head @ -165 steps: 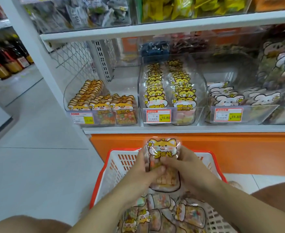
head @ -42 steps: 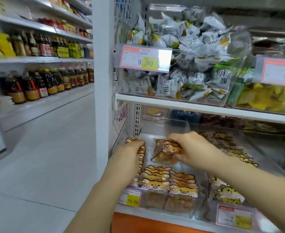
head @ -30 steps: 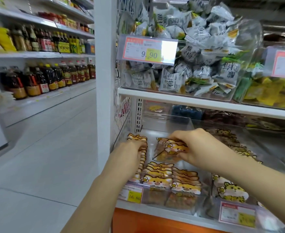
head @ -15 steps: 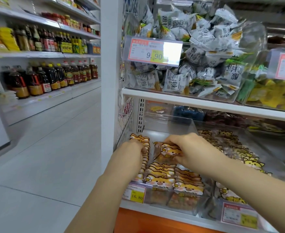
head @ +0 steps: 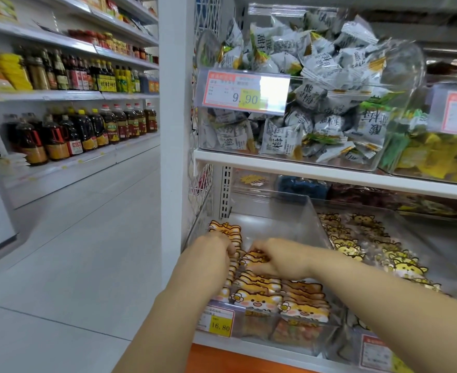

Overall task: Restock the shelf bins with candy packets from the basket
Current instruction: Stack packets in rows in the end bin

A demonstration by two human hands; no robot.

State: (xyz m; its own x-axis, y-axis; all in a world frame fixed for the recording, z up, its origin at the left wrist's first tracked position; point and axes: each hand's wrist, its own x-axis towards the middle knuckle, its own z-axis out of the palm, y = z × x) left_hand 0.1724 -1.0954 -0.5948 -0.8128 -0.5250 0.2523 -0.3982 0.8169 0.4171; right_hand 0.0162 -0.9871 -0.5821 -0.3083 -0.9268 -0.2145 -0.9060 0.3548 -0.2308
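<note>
Clear plastic forms the shelf bin on the lower shelf, into which both hands reach from the near side. Left hand rests on the left row of orange cat-faced candy packets, its fingers curled down onto the packet tops; whether they pinch a packet cannot be told. Right hand lies just beside it, fingers bent over the packet being tucked at the rear of the middle row, touching it; a firm grasp cannot be confirmed. Nearer than the fingers, two rows of upright packets stand packed face-forward against the bin's front wall, above a yellow price tag reading 16.80. Beyond the fingers the bin floor is bare up to its back wall. To the right of the right fingers, a neighbouring clear bin holds paler cat-faced packets laid in overlapping rows. Above the fingers, on the upper shelf, a clear bin is heaped with white plum-candy sachets behind a tag marked 9.90; to its right another bin holds yellow wrappers. Far left of the left fingers, across the aisle floor, shelves carry oil bottles. The basket is out of view.
</note>
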